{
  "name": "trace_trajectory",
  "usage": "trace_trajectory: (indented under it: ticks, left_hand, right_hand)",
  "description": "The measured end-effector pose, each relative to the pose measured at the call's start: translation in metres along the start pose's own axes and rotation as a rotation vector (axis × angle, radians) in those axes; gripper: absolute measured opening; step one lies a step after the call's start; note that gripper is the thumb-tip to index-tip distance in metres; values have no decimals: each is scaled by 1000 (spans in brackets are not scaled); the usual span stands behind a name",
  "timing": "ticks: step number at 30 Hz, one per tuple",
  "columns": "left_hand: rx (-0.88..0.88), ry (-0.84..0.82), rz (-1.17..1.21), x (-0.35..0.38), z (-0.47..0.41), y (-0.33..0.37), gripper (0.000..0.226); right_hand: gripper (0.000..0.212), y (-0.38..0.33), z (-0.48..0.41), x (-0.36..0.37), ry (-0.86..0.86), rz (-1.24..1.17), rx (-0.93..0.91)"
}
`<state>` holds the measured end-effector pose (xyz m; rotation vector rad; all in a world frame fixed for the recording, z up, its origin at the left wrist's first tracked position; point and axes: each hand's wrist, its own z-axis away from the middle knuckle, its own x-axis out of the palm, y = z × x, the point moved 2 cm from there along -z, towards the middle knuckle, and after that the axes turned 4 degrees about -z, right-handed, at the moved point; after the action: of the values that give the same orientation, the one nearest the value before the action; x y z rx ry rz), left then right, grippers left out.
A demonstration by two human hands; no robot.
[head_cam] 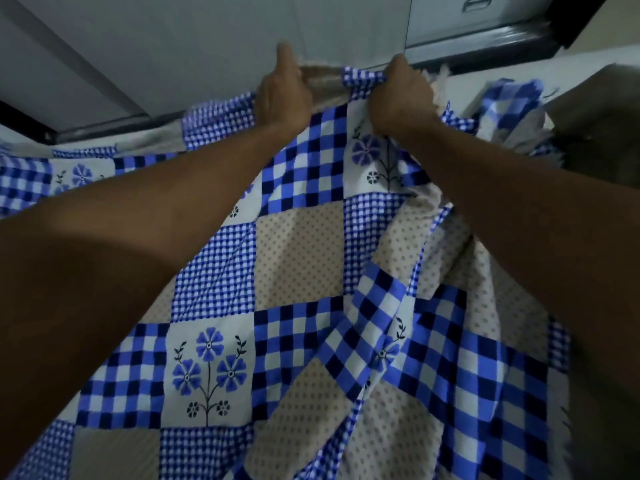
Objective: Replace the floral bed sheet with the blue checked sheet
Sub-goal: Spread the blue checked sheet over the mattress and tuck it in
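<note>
Together, the left hand [285,93] and right hand [398,95] sit near each other at the upper centre of the frame, each with fingers curled round the bunched far edge of the blue checked sheet [294,244]. From that edge the sheet runs down to the bottom of the frame, smooth at lower left and creased into folds at right, below a grey panel [207,46].

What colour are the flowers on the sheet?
Flowers on the sheet are blue, stems dark; head view.
</note>
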<state>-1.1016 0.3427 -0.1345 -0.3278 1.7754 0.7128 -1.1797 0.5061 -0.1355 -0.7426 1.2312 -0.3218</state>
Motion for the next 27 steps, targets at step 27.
trace_trajectory:
  ticks: [27]
  left_hand:
    - [118,-19,-64,96,89,30,48]
  right_hand:
    - [71,67,-72,63,-74,342,-269]
